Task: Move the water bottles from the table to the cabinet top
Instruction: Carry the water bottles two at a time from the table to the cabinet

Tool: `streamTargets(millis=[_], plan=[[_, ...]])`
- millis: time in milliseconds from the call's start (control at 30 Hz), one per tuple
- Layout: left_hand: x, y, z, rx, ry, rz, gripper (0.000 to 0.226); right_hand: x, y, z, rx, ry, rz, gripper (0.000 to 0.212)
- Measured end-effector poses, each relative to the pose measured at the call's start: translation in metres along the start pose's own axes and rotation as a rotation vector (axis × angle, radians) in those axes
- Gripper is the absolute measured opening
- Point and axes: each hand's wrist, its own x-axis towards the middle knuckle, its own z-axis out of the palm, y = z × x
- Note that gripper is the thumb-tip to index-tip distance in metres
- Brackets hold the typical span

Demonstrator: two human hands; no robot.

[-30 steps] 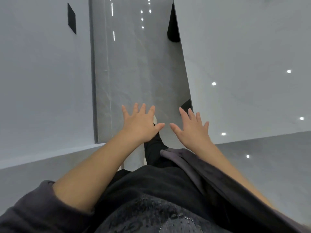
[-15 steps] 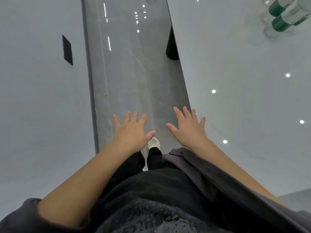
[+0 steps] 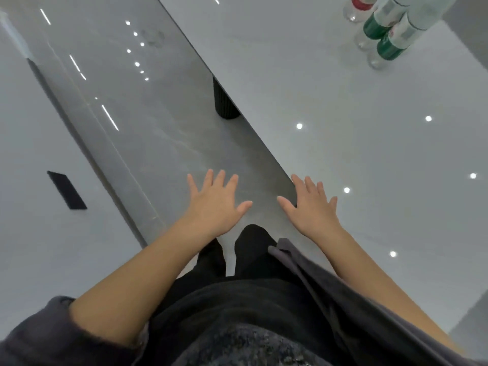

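Observation:
Three clear water bottles stand close together at the far right of the glossy white table (image 3: 369, 159): two with green labels (image 3: 377, 26) (image 3: 393, 44) and one with a red label (image 3: 356, 7) behind them. My left hand (image 3: 215, 204) is spread flat over the grey floor, holding nothing. My right hand (image 3: 310, 207) is also spread with straight fingers, over the table's near corner, empty. Both hands are far from the bottles. The white surface at left (image 3: 34, 228) may be the cabinet top; I cannot tell for sure.
A glossy grey floor aisle (image 3: 137, 107) runs between the white surface on the left and the table. A black ribbed table leg (image 3: 224, 104) stands under the table's edge. A black rectangle (image 3: 67, 190) lies on the left white surface. My dark trousers fill the bottom.
The view has swung right and the bottles have come further into view at the top right. Both hands stay spread and empty; my right hand is now over the table's corner.

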Motion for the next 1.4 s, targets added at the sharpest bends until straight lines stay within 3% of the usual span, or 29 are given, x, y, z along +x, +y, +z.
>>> streamTargets(millis=[300, 567, 867, 967, 1067, 1167, 1333, 1400], plan=[[0.111, 0.019, -0.07, 0.103, -0.018, 0.245, 0.071, 0.069, -0.01, -0.046, 0.204, 0.055, 0.202, 0.068], [0.197, 0.039, -0.14, 0.14, -0.018, 0.342, 0.066, 0.15, 0.004, -0.114, 0.326, 0.109, 0.306, 0.069], [0.325, 0.099, -0.212, 0.223, -0.05, 0.565, 0.068, 0.225, 0.03, -0.192, 0.556, 0.292, 0.518, 0.072], [0.37, 0.122, -0.236, 0.209, -0.064, 0.61, 0.074, 0.246, 0.039, -0.208, 0.761, 0.405, 0.588, 0.082], [0.418, 0.144, -0.256, 0.077, -0.031, 0.613, 0.086, 0.267, 0.047, -0.223, 1.106, 0.586, 0.639, 0.093], [0.459, 0.162, -0.274, -0.207, 0.01, 0.621, 0.099, 0.289, 0.053, -0.233, 1.316, 0.727, 0.67, 0.099], [0.511, 0.193, -0.292, -0.516, -0.011, 0.638, 0.105, 0.321, 0.065, -0.24, 1.435, 0.935, 0.63, 0.09], [0.521, 0.203, -0.295, -0.597, -0.034, 0.678, 0.098, 0.329, 0.068, -0.242, 1.446, 0.993, 0.616, 0.08]])
